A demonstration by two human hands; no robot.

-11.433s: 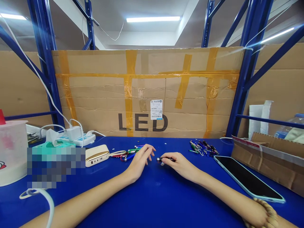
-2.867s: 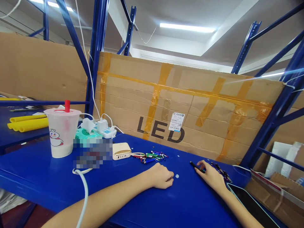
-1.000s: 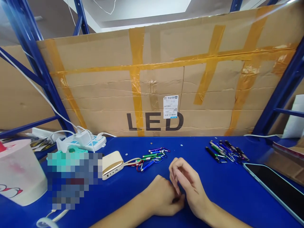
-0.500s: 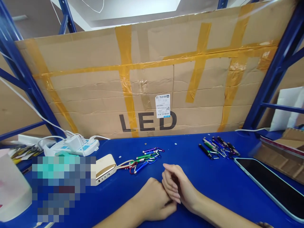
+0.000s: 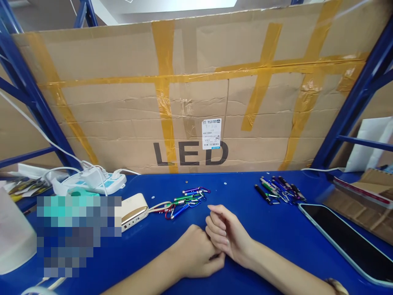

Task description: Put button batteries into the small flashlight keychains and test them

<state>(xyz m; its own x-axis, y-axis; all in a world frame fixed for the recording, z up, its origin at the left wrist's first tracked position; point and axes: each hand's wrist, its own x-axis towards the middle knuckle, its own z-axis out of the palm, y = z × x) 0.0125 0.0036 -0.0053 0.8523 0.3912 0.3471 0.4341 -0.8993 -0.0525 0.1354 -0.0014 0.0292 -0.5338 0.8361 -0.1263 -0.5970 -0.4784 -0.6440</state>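
Note:
My left hand [image 5: 198, 250] rests palm down on the blue table, its fingers curled into a loose fist. Against its knuckles leans my right hand [image 5: 229, 235], turned on its side with the fingers folded inward. Nothing shows in either hand, though the inside of the left fist is hidden. Just beyond my hands lies a pile of small keychain flashlights [image 5: 183, 208] in blue, green, purple and red, with carabiner clips. Farther right is a second pile of similar flashlights [image 5: 279, 189], mostly black, blue and green.
A cream power bank [image 5: 135, 208] with a strap sits left of the nearer pile. Behind it is a white power strip [image 5: 115, 184] with cables. A phone [image 5: 346, 239] lies at right beside an open cardboard box [image 5: 365, 205]. A large cardboard sheet [image 5: 129, 123] stands behind.
The whole view has shifted slightly, with the table things appearing a little higher and to the left. My hands stay together in the same pose.

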